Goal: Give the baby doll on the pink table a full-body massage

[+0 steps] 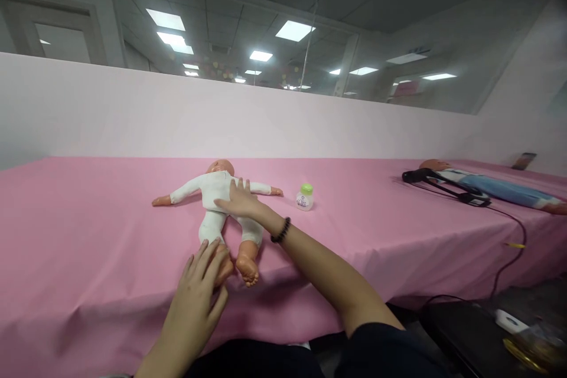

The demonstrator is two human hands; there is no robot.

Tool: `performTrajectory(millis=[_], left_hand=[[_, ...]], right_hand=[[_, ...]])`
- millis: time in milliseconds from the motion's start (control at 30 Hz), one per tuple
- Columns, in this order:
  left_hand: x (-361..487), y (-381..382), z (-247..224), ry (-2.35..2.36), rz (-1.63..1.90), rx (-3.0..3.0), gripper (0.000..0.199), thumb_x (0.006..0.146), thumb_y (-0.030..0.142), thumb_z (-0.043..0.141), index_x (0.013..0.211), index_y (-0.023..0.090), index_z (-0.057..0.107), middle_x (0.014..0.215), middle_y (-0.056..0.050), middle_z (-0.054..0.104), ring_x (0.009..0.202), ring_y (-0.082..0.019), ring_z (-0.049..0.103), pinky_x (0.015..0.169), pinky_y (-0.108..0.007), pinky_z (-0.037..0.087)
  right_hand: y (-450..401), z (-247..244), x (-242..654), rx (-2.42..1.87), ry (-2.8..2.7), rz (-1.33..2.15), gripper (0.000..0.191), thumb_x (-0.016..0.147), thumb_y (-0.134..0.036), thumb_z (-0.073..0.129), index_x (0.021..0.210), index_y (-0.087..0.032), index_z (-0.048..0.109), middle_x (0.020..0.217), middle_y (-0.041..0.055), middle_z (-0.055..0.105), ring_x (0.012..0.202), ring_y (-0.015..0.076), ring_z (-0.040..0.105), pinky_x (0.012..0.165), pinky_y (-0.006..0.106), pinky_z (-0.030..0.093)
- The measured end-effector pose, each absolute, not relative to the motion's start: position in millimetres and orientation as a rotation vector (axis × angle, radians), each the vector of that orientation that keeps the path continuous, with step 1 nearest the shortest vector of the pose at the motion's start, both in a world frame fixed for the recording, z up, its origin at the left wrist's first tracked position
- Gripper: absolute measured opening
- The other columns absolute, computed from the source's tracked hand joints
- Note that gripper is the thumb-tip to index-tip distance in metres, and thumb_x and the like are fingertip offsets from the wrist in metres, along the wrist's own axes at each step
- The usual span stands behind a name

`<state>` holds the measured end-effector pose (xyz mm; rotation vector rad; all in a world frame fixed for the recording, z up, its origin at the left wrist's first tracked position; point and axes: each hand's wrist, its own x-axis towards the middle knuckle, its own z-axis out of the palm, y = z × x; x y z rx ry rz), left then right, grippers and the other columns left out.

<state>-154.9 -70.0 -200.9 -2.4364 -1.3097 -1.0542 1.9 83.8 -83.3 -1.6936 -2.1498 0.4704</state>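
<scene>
A small baby doll in a white long-sleeved suit [212, 192] lies with its peach plastic arms spread and its bare feet toward the person, on a long bench covered in pink cloth [88, 236]. The right hand [239, 199], with a dark beaded bracelet [281, 230] at its wrist, is open and pressed flat across the doll's middle, probably to keep the body from sliding on the cloth. The left hand [195, 301] curves over one of the doll's lower legs [222, 266], fingers spread; I cannot tell whether it grips the leg or only rests on it. Held at these two points, the doll seems steadied at both torso and leg. A small white bottle with a green cap [305, 196] stands upright near the doll's outstretched arm, within easy reach of the right hand. Well off to the right, a second doll in blue and white [500, 187] lies on the bench beneath a black strap [447, 184].
</scene>
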Motion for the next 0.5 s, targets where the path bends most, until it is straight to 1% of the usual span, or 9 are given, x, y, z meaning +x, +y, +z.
performTrajectory(millis=[67,133,200,267,300,367,400,433,500], left_hand=[[-161,-68,-199,-1.372,-1.085,-2.458,0.056,0.093,0.019,0.043,0.149,0.026,0.041,0.157,-0.009,0.043,0.148,-0.031,0.038,0.116,-0.055,0.041],[-168,-66,-194,-1.422,-1.113,-2.495,0.055,0.091,0.020,0.045,0.146,0.027,0.045,0.156,-0.007,0.045,0.146,-0.030,0.040,0.117,-0.053,0.040],[-175,-66,-184,-1.467,-1.148,-2.547,0.054,0.089,0.023,0.048,0.143,0.028,0.048,0.154,-0.006,0.047,0.143,-0.029,0.045,0.115,-0.047,0.043],[-181,-68,-169,-1.525,-1.173,-2.628,0.048,0.091,0.029,0.048,0.138,0.028,0.052,0.148,-0.006,0.053,0.135,-0.027,0.053,0.107,-0.039,0.050],[-184,-69,-159,-1.573,-1.160,-2.672,0.042,0.093,0.034,0.047,0.133,0.027,0.055,0.142,-0.006,0.057,0.127,-0.026,0.059,0.101,-0.037,0.053],[-188,-71,-134,-1.731,-1.042,-2.732,0.033,0.097,0.044,0.041,0.114,0.026,0.063,0.123,-0.006,0.067,0.105,-0.025,0.067,0.087,-0.035,0.056],[-188,-72,-119,-1.833,-0.947,-2.725,0.036,0.098,0.049,0.039,0.102,0.025,0.065,0.110,-0.006,0.069,0.093,-0.025,0.069,0.079,-0.035,0.056],[-187,-70,-104,-1.925,-0.844,-2.698,0.040,0.098,0.053,0.037,0.093,0.024,0.065,0.100,-0.005,0.070,0.084,-0.024,0.068,0.073,-0.035,0.054],[-180,-58,-74,-2.006,-0.699,-2.625,0.046,0.097,0.056,0.035,0.086,0.023,0.065,0.091,-0.006,0.070,0.077,-0.025,0.066,0.066,-0.034,0.050]], right_hand=[[36,-89,21,-1.689,-2.230,0.447,0.114,0.086,-0.067,0.063,0.164,-0.011,0.001,0.166,0.0229,-0.010,0.151,0.0460,-0.016,0.114,0.074,0.012],[-3,-94,37,-1.714,-2.289,0.435,0.107,0.084,-0.055,0.070,0.163,-0.014,0.011,0.166,0.0245,-0.002,0.152,0.0481,-0.007,0.112,0.072,0.020],[-26,-97,47,-1.623,-2.321,0.456,0.075,0.091,-0.042,0.062,0.154,-0.014,0.033,0.160,0.0253,0.025,0.148,0.0443,0.023,0.111,0.060,0.033],[-36,-97,54,-1.524,-2.346,0.477,0.048,0.095,-0.035,0.053,0.137,-0.013,0.049,0.143,0.0220,0.048,0.128,0.0352,0.050,0.100,0.045,0.044],[-37,-96,57,-1.496,-2.365,0.480,0.040,0.095,-0.034,0.052,0.129,-0.014,0.053,0.134,0.0196,0.055,0.115,0.0309,0.057,0.092,0.039,0.046],[-34,-90,62,-1.506,-2.413,0.476,0.033,0.093,-0.039,0.055,0.117,-0.016,0.058,0.116,0.0142,0.063,0.092,0.0249,0.061,0.075,0.032,0.045],[-31,-85,65,-1.523,-2.445,0.468,0.033,0.092,-0.044,0.058,0.111,-0.017,0.060,0.107,0.0113,0.066,0.084,0.0229,0.061,0.069,0.030,0.043],[-25,-79,66,-1.534,-2.468,0.453,0.035,0.089,-0.049,0.062,0.105,-0.017,0.062,0.098,0.0087,0.067,0.077,0.0214,0.060,0.065,0.028,0.040],[-8,-65,67,-1.525,-2.452,0.393,0.040,0.086,-0.056,0.066,0.095,-0.018,0.065,0.085,0.0061,0.068,0.072,0.0205,0.059,0.063,0.028,0.038]])
